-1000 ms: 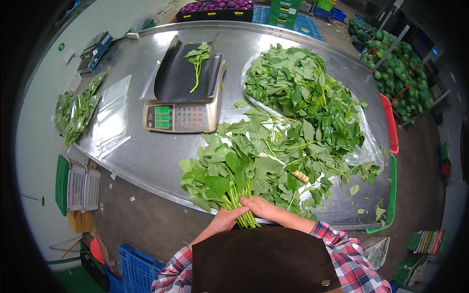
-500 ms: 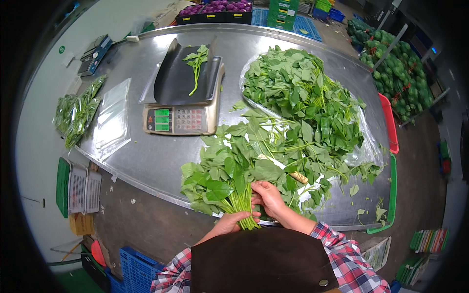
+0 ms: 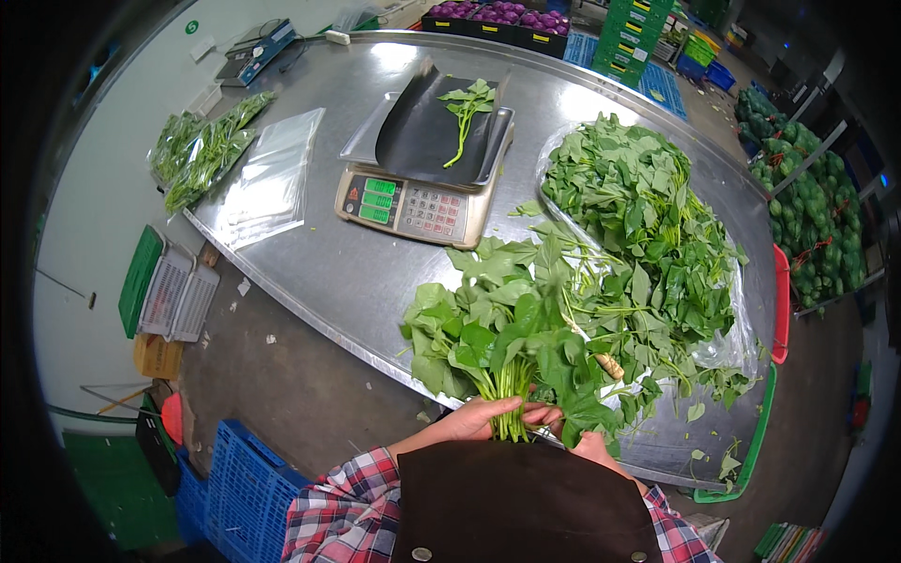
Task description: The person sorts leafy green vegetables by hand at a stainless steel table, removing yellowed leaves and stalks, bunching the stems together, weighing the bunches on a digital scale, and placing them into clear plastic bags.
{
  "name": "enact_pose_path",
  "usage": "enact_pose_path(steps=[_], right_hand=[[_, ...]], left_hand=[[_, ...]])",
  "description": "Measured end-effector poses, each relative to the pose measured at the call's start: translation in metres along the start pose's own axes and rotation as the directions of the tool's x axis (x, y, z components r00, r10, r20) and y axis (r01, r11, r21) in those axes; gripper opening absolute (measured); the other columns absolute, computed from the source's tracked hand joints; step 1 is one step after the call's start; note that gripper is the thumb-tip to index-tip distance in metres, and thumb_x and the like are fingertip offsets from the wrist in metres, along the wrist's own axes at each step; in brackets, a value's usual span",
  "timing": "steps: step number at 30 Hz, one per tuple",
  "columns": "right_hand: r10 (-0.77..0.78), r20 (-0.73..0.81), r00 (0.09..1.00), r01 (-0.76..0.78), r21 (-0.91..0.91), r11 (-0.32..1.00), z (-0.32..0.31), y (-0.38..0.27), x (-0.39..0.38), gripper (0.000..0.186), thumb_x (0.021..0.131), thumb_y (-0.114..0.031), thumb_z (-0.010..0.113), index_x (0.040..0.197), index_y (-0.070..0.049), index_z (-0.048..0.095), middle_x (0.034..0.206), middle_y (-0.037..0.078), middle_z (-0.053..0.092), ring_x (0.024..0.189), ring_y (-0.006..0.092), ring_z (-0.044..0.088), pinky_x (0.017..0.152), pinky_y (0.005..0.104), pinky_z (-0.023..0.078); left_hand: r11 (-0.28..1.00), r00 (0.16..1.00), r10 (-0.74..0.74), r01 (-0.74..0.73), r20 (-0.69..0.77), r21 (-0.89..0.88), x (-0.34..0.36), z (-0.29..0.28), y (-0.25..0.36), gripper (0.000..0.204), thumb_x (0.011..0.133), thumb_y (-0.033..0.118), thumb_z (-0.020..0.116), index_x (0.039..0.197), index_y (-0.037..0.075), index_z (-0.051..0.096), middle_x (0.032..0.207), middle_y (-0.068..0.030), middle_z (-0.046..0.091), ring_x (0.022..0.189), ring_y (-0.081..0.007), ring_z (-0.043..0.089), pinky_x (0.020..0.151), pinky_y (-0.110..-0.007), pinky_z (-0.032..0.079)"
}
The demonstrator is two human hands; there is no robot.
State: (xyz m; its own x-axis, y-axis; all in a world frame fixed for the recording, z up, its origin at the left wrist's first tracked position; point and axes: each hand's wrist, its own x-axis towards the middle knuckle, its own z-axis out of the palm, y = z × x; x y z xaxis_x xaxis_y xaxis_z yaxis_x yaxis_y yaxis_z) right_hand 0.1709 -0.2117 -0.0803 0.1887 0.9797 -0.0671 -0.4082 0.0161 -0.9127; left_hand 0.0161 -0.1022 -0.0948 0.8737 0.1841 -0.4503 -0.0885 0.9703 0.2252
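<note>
My left hand grips a bundle of green leafy stems at the near table edge, fingers wrapped round the stalks. Just right of it, my right hand is closed on a leafy sprig, its fingertips partly hidden by leaves. Beyond both hands lie loose greens and a large heap of greens on clear plastic. A wooden handle pokes from the loose leaves. A scale has a dark curved tray holding one sprig.
The steel table carries plastic bags, bagged greens and a second device at left. Behind stand purple produce crates and green crates; netted round green produce is at right. Blue crates sit below left.
The view has turned, shifting the scene rightward in frame. My right hand has left the bundle's stalks and moved right and down with a leafy sprig. My left hand still grips the bundle.
</note>
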Motion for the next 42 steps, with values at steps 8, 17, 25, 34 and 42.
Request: enact_pose_path(steps=[8,17,25,34,42], right_hand=[[0.194,0.278,0.941,-0.247,0.17,0.954,0.017,-0.038,-0.011,0.016,0.086,-0.012,0.058,0.094,0.001,0.053,0.095,0.015,0.059,0.093,0.0237,0.058,0.084,0.0373,0.044],[-0.074,0.034,0.997,0.033,-0.999,-0.004,-0.04,-0.081,0.025,0.017,0.073,-0.01,0.067,0.086,-0.003,0.06,0.077,0.011,0.057,0.07,0.027,0.058,0.062,0.0339,0.047],[-0.296,0.447,0.844,0.492,-0.866,0.095,0.064,-0.046,0.115,0.014,0.076,-0.008,0.063,0.088,-0.003,0.057,0.078,0.011,0.053,0.066,0.0285,0.057,0.055,0.0369,0.047],[-0.181,0.358,0.916,0.344,-0.933,-0.107,0.044,-0.025,0.139,0.017,0.073,-0.012,0.061,0.08,-0.004,0.049,0.075,0.013,0.052,0.061,0.0311,0.056,0.053,0.0406,0.048],[0.007,0.359,0.933,0.337,-0.868,-0.365,0.054,-0.036,0.148,0.011,0.07,-0.006,0.057,0.079,-0.001,0.052,0.071,0.012,0.056,0.061,0.028,0.061,0.052,0.0353,0.051]], left_hand=[[0.947,0.926,0.255,-0.18,-0.28,0.265,0.017,-0.003,0.007,0.021,0.082,0.014,0.061,0.093,-0.004,0.058,0.081,-0.0121,0.061,0.072,-0.02,0.058,0.07,-0.032,0.049],[0.942,0.893,0.274,-0.175,-0.357,0.287,0.045,0.019,0.011,0.016,0.082,0.01,0.058,0.089,-0.004,0.058,0.075,-0.0115,0.06,0.064,-0.0217,0.061,0.059,-0.033,0.051],[0.913,0.861,0.408,-0.378,-0.303,0.155,0.066,0.014,-0.002,0.025,0.091,0.017,0.045,0.11,0.004,0.052,0.099,-0.0059,0.056,0.093,-0.0135,0.053,0.079,-0.03,0.044],[0.784,0.868,0.422,-0.204,-0.263,0.586,0.063,0.014,0.001,0.016,0.083,0.014,0.054,0.081,-0.001,0.058,0.065,-0.0083,0.059,0.055,-0.0177,0.057,0.051,-0.033,0.044],[0.737,0.841,0.485,-0.246,-0.239,0.63,0.069,0.02,0.002,0.018,0.082,0.016,0.055,0.075,-0.001,0.056,0.061,-0.0078,0.057,0.05,-0.0169,0.054,0.046,-0.032,0.042]])
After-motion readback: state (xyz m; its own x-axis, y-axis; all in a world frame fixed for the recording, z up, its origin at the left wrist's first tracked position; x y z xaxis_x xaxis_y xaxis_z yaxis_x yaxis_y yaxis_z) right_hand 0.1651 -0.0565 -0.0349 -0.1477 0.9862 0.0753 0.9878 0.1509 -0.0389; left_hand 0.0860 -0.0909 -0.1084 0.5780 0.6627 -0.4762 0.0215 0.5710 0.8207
